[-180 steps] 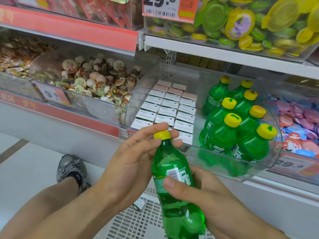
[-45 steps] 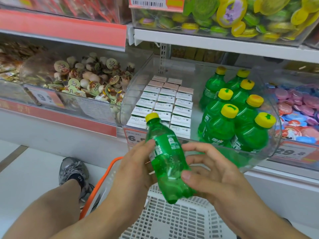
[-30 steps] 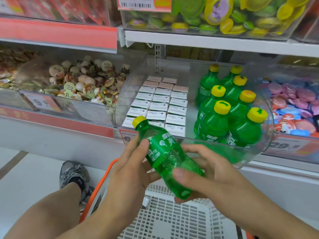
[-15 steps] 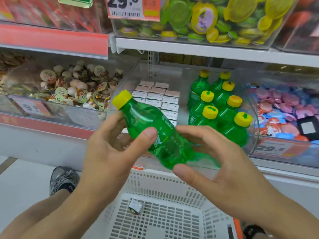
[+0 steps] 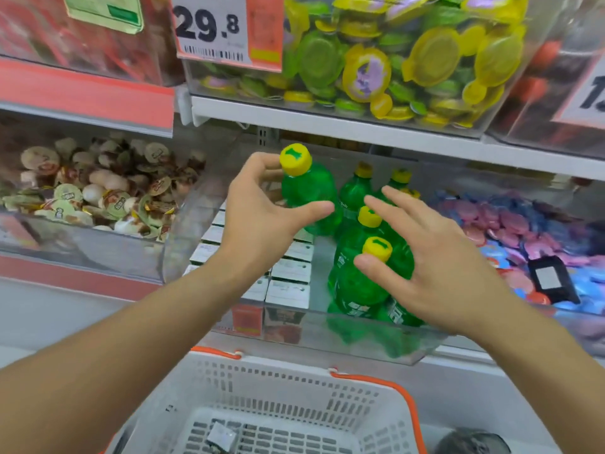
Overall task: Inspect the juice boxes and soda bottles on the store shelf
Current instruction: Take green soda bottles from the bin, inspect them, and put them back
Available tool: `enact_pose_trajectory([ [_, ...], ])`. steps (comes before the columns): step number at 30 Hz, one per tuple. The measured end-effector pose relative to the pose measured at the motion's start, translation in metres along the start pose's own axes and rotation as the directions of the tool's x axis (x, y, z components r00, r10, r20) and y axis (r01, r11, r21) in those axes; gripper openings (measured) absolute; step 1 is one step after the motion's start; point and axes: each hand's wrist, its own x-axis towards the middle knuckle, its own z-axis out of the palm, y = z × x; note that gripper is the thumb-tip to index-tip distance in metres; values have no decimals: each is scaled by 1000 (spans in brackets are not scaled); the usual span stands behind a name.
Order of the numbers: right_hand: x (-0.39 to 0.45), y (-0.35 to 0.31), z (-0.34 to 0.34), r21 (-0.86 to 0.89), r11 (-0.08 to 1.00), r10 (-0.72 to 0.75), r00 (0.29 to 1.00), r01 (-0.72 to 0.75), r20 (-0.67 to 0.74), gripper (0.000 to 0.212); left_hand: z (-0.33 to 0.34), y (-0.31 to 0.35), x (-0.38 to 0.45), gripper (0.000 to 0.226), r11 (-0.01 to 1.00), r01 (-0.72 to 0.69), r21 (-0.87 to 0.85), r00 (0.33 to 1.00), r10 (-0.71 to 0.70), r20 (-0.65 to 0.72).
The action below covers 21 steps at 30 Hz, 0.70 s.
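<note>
My left hand (image 5: 258,217) grips a small green soda bottle (image 5: 306,194) with a yellow cap, holding it upright over the clear shelf bin (image 5: 376,342). Thumb and fingers wrap round its body just below the neck. My right hand (image 5: 435,267) hovers with spread fingers in front of the other green bottles (image 5: 360,276) standing in the bin's right half, holding nothing. Rows of small white juice boxes (image 5: 288,273) fill the bin's left half, partly hidden by my left arm.
A white basket with orange handles (image 5: 294,407) sits below, a small packet on its floor. Neighbouring clear bins hold wrapped sweets at left (image 5: 98,194) and pink and blue discs at right (image 5: 523,231). An upper shelf (image 5: 327,119) with a bin of yellow-green candies overhangs.
The bottle went from tilted in both hands to upright in my left hand alone, raised over the bin. My right hand let go and spread over the standing bottles.
</note>
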Motion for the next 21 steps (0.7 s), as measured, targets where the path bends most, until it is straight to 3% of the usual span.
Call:
enact_pose_trajectory([
  [8,4,0,2,-57,998,11,999,-9,31,80,41,-20,30,56,996,14,89,998,-20,62],
  [13,3,-2,4,-57,998,-8,1000,8,-1,75,57,-30,51,78,967,134,215,948,-189,258],
  [16,3,-2,4,-38,999,-22,1000,22,-15,73,65,-27,58,68,953,60,297,913,-172,369],
  [21,3,-2,5,-21,1000,-22,999,21,-28,75,73,-32,61,53,933,67,355,838,-246,487],
])
